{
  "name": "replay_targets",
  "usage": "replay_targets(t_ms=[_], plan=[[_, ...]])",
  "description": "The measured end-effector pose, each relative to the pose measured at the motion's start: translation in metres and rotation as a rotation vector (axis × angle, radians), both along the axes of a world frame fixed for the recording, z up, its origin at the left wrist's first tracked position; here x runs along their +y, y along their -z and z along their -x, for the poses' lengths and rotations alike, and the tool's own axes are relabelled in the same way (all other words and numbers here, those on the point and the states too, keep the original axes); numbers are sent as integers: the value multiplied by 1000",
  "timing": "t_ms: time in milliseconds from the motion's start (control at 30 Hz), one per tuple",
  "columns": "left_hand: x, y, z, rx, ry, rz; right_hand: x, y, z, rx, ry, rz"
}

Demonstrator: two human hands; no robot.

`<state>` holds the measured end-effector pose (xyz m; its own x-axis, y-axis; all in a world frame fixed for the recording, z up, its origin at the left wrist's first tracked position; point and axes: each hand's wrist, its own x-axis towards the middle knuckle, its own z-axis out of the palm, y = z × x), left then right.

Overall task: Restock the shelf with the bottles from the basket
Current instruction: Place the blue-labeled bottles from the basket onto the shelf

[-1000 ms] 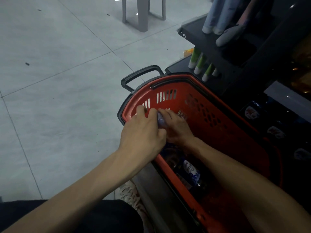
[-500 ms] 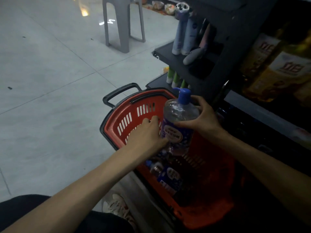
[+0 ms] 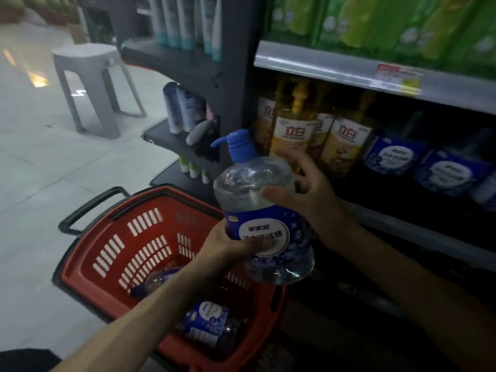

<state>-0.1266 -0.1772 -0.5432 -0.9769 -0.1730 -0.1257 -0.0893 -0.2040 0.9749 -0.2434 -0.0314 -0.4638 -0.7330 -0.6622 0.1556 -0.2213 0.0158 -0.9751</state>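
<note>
Two bottles (image 3: 206,323) are seen lying in the basket (image 3: 107,253).
A pump bottle (image 3: 252,194) is held above its rim, near the shelf (image 3: 349,73), gripped low by the left hand (image 3: 230,242), high by the right hand (image 3: 311,202).

Glossy clear plastic bottle (image 3: 257,189); slotted red plastic basket (image 3: 112,253).

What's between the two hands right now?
The clear pump bottle, gripped low by the left hand, higher by the right hand; head view.
</note>
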Motion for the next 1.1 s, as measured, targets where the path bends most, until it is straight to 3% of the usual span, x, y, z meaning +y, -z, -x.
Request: replay_targets(t_ms=[233, 533, 733, 1100], plan=[[32, -16, 16, 23, -73, -110, 75, 24, 4, -49, -151, -198], [62, -18, 30, 36, 13, 142, 118, 47, 9, -73, -82, -187], [96, -17, 43, 57, 70, 274, 151, 65, 4, -111, 55, -75], [184, -30, 89, 128, 213, 570, 257, 65, 19, -91, 234, 8]])
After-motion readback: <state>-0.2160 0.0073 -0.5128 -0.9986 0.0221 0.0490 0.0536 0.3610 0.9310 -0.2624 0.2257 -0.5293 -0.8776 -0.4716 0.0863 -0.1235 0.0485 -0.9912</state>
